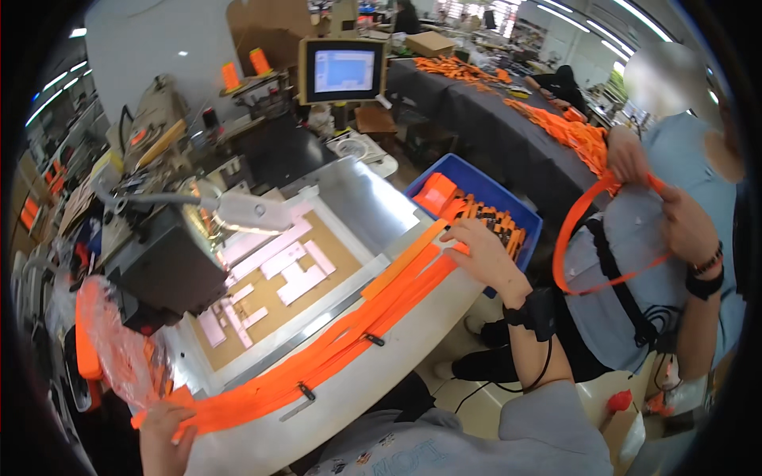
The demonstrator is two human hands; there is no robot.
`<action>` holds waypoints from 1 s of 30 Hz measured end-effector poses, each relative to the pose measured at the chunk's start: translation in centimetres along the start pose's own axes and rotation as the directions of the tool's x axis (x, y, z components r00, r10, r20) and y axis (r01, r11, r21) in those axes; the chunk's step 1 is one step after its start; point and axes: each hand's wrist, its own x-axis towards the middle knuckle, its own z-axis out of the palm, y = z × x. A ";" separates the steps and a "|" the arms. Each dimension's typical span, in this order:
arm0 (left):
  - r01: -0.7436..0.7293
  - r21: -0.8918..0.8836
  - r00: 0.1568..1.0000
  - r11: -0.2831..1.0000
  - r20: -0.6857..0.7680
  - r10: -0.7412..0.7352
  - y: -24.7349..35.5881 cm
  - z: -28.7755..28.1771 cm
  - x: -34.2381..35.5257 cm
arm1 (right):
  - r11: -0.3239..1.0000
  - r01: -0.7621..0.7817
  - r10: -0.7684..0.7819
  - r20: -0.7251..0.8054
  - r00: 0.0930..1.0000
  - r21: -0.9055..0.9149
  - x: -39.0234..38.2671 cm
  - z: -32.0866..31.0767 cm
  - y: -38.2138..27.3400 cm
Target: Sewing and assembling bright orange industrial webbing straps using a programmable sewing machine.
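Note:
A bundle of long, flat orange straps (317, 366) lies along the curved front edge of the white work table. My left hand (165, 432) is closed around its left end, thumb on top. At the other end my right hand (486, 255) pinches the strap ends, with a dark band on its wrist. A shorter, lighter orange strap (403, 260) lies on top near my right hand. Two small black clips (375, 339) show along the bundle's near edge. Behind it, a metal-framed brown board (274, 317) carries pale pink template pieces.
Beside my right hand stands a blue bin (454, 165) of orange and black straps. To the right, a co-worker (675, 198) holds an orange strap loop (562, 254). A dark machine head (171, 266) and lamp (250, 213) overhang the board; a monitor (343, 71) stands behind.

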 end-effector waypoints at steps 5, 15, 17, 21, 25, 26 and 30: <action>-0.006 0.036 1.000 0.999 -0.030 0.007 -0.4 3.7 0.0 | 0.984 0.178 -0.178 0.064 0.982 0.008 3.5 2.2 0.6; 0.086 -0.023 0.990 0.996 -0.113 -0.088 -2.7 5.5 0.4 | 0.920 -0.157 0.036 0.321 0.946 0.360 7.0 2.8 2.4; 0.128 -0.050 0.985 0.991 -0.110 -0.133 -2.9 5.4 0.2 | 0.901 -0.173 0.078 0.243 0.967 0.398 7.5 2.5 2.0; 0.116 -0.042 0.984 0.992 -0.129 -0.121 -2.9 4.9 -0.3 | 0.877 -0.107 0.104 0.031 0.994 0.469 8.3 0.3 0.8; 0.169 -0.028 0.965 0.985 -0.197 -0.171 -3.3 4.0 -1.1 | 0.775 -0.091 0.017 0.124 0.992 0.625 7.8 -0.7 -1.6; 0.194 -0.024 0.960 0.981 -0.201 -0.195 -3.7 4.0 -1.4 | 0.784 -0.115 0.024 0.156 0.988 0.610 7.7 -0.6 -1.8; 0.243 -0.081 0.937 0.967 -0.239 -0.256 -4.4 4.0 -2.2 | 0.874 -0.168 0.084 0.199 0.976 0.456 8.6 2.2 -1.5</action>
